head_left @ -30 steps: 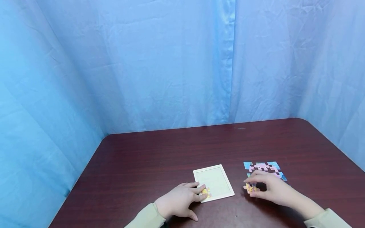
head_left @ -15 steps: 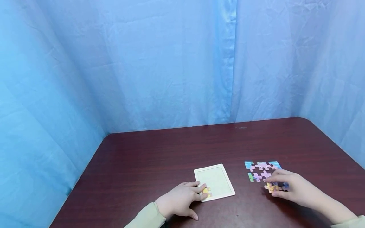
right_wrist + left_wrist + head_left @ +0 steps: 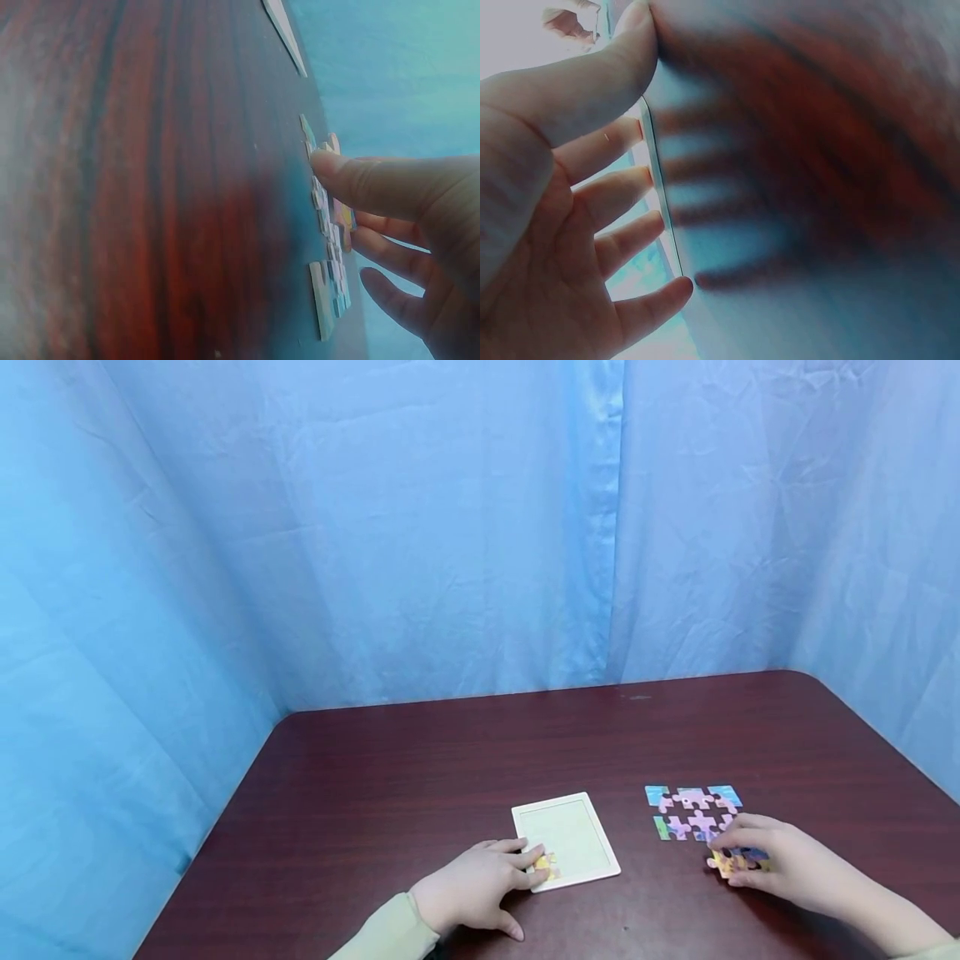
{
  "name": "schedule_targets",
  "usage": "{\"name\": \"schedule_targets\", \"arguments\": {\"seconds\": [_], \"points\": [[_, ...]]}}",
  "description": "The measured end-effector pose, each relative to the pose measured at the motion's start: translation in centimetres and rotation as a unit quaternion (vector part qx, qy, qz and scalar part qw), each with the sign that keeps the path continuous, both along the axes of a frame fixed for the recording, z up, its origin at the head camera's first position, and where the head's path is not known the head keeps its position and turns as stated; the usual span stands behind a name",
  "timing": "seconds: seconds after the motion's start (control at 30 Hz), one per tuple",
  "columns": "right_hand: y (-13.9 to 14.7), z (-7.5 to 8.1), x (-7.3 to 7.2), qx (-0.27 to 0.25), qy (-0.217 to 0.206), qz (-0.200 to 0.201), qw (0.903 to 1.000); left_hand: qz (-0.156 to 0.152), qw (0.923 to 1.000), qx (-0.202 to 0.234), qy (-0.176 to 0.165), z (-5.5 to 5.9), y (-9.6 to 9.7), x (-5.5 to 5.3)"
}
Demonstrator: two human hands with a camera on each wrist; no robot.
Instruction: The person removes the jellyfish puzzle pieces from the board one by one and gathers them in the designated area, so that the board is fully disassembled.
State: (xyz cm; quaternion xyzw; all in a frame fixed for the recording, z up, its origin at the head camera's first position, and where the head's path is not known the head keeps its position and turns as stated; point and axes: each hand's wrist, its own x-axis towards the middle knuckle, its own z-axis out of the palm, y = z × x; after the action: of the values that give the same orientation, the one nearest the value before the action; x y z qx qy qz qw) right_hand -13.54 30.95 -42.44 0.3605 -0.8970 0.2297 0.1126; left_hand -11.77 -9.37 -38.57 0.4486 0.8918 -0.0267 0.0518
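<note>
My left hand rests on the left edge of a pale puzzle tray, its fingers spread and fairly straight. A yellow puzzle piece lies in the tray's near left corner, partly covered by those fingertips. At right, my right hand pinches a yellow jigsaw piece between thumb and fingers. The right wrist view has the right thumb on one side of the held piece, which looks slightly raised off the table. Another piece, purple and yellow, is partly hidden by the right hand.
Several pink, blue and green puzzle pieces lie in rows just beyond my right hand. Everything sits on a dark red-brown table. Blue curtains hang behind and along both sides.
My right hand has moved right with the yellow piece, away from the tray, then slightly nearer to me. More of the laid-out pieces now show. The left hand stays put.
</note>
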Motion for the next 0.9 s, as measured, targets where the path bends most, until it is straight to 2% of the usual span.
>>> {"name": "schedule_targets", "arguments": {"seconds": [0.17, 0.33, 0.67, 0.9], "points": [[-0.1, -0.5, -0.2, -0.006, 0.028, 0.019, 0.9994, -0.004, 1.0000, -0.004, 0.006, 0.1, 0.1, 0.0], [-0.1, -0.8, -0.4, -0.017, 0.048, 0.039, 0.9980, 0.004, 0.9999, -0.011, -0.001, 0.2, 0.1, 0.1], [-0.1, -1.1, -0.7, 0.004, 0.077, 0.040, 0.9962, 0.009, 0.9998, -0.015, -0.008, 0.5, 0.1, 0.2], [-0.2, -1.2, -0.8, 0.011, 0.075, 0.036, 0.9965, 0.006, 0.9999, -0.013, -0.005, 0.4, 0.1, 0.2]]}}
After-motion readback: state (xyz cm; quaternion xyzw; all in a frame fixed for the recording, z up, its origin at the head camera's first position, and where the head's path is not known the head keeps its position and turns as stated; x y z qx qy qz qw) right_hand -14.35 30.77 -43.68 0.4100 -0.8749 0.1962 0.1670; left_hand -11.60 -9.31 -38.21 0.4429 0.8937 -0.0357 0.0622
